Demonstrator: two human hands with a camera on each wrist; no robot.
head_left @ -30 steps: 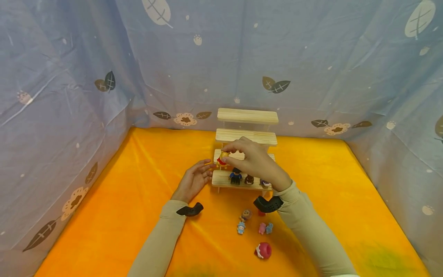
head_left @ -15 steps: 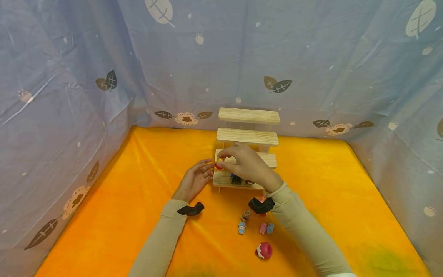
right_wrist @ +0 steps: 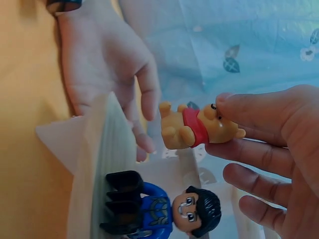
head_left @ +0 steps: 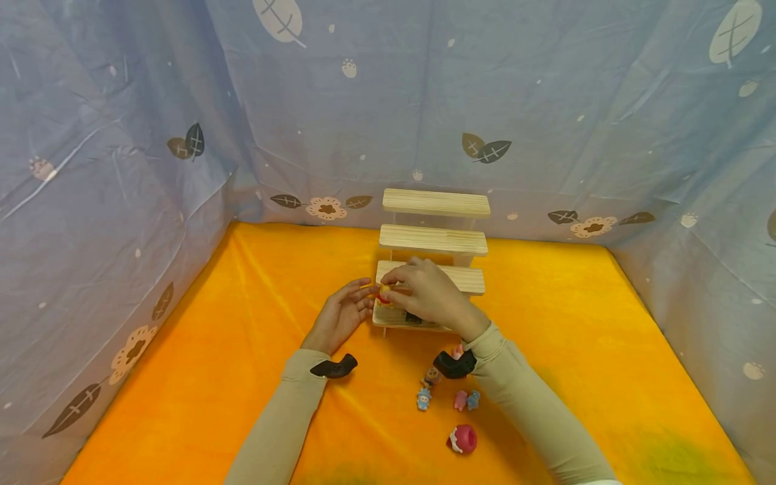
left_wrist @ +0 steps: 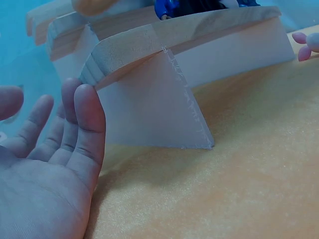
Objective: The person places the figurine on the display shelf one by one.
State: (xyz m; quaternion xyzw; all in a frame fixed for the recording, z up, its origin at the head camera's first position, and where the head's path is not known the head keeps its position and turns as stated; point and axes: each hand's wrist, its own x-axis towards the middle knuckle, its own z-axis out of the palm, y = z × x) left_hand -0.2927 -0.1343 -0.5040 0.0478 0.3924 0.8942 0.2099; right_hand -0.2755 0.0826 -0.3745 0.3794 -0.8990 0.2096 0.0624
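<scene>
My right hand (head_left: 429, 294) pinches a small yellow bear figurine (right_wrist: 199, 127) in a red shirt by its head, thumb on one side and fingers on the other. The bear is close over the left end of the lowest step of a wooden stepped display shelf (head_left: 435, 202). Beside it on that step sits a toy man figure (right_wrist: 158, 211) with black hair and blue top, partly hidden in the head view. My left hand (head_left: 341, 316) is at the step's left end, palm showing and fingers extended; its fingertips (left_wrist: 89, 102) are right at the plank's end.
On the orange cloth (head_left: 273, 283) in front of the shelf lie a blue figure (head_left: 423, 399), a brown one (head_left: 432, 376), a small pink one (head_left: 461, 400) beside a blue one, and a dark pink hollow toy (head_left: 464, 438). Patterned curtains (head_left: 388, 101) hang behind and at both sides.
My right hand has lowered the bear figurine from in front of the second-lowest step to the left end of the lowest step. The left hand has stayed in place.
</scene>
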